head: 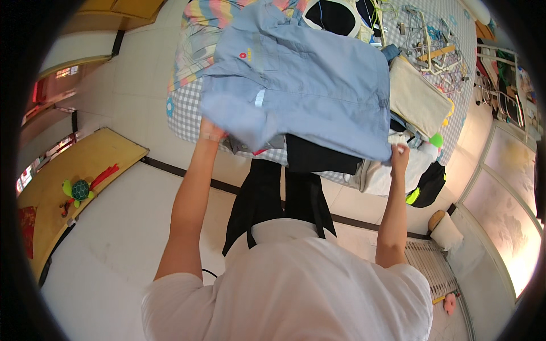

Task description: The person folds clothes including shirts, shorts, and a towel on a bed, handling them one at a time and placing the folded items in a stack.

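A light blue work shirt (315, 76) with a reflective strip and a small red emblem lies spread over the bed. My right hand (399, 157) grips the corner of its hem. At the other side, my left hand (211, 128) is at the sleeve, which is blurred; cloth covers most of its fingers, so its grip is hidden. Folded black cloth (322, 155) shows under the shirt's near edge. To the right are a folded beige garment (418, 93) and white clothing (416, 170), close to my right hand.
Several clothes hangers (431, 51) lie tangled on the checked bedsheet (187, 106). A striped multicolour cloth (192, 55) is at the far left. A black and lime item (428, 185) hangs over the bed's right edge. A plush turtle (80, 189) sits on a yellow wooden surface (115, 145).
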A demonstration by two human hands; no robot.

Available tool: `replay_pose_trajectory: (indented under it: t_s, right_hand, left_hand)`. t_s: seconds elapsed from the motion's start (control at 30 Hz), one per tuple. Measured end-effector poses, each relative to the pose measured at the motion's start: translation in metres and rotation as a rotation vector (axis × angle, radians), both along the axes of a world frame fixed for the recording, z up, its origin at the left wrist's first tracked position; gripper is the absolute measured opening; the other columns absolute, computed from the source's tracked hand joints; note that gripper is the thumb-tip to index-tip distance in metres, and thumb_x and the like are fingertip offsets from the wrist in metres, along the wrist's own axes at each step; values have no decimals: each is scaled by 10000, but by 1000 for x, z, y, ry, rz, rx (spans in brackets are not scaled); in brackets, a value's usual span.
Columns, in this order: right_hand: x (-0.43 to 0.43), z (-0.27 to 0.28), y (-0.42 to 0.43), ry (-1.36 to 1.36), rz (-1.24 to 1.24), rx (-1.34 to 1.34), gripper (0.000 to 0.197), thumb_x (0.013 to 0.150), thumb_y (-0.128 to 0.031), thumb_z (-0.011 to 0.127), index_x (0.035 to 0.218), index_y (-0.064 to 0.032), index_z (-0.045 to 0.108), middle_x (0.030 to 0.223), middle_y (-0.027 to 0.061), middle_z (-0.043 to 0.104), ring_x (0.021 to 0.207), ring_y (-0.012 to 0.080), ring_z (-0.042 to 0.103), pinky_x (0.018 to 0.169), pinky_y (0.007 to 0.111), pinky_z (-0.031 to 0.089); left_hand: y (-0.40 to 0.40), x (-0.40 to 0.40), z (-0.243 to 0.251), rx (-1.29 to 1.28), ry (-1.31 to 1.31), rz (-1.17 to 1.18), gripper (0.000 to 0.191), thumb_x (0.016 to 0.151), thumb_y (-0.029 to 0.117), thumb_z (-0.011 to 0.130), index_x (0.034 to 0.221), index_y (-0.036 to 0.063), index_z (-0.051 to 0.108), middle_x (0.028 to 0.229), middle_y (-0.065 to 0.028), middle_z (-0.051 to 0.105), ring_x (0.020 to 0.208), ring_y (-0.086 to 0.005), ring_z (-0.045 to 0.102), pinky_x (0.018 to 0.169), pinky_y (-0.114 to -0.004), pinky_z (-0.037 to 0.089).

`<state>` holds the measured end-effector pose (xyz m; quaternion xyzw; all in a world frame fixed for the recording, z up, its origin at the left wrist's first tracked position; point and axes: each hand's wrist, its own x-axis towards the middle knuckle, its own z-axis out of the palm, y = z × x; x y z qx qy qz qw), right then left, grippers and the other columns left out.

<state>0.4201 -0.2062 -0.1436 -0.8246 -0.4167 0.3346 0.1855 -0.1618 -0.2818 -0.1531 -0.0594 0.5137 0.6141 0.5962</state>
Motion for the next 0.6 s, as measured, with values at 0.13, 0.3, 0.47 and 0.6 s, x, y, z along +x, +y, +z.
replay_pose_trajectory:
  t_s: [0.13, 0.3, 0.47, 0.6]
  right_hand:
    - [5, -25, 79, 145, -83, 250, 462, 790, -309, 684, 1079, 3, 503, 910, 88, 600, 824, 183, 552, 768, 289, 438]
    - [-48, -14, 95, 478, -68, 254, 711, 731, -279, 754, 1265, -8, 372, 1090, 107, 557, 950, 204, 534, 827, 300, 425]
    - [-16, -29, 86, -83, 588, 281, 620, 698, -189, 750, 1217, -9, 462, 1086, 130, 583, 1009, 272, 553, 857, 358, 431]
    - [-17, -22, 103, 74, 450, 92, 366, 748, -194, 720, 1044, -18, 596, 871, 87, 633, 793, 176, 577, 740, 267, 447]
  left_hand:
    - [87, 0, -48, 36, 266, 10, 269, 906, 154, 456, 1119, -4, 499, 1184, -160, 541, 1107, -275, 519, 939, -371, 442]
    - [52, -41, -93, -358, 1024, -322, 476, 806, 305, 629, 1118, -24, 485, 1197, -209, 530, 1110, -281, 523, 920, -408, 425]
    - [37, -15, -94, -660, 1461, -792, 650, 703, 401, 711, 1182, 15, 501, 1100, -163, 598, 1022, -299, 573, 860, -392, 427]
    - [23, -58, -82, -698, 1302, -1057, 573, 703, 411, 708, 1130, 55, 570, 958, -128, 643, 918, -269, 608, 762, -325, 449]
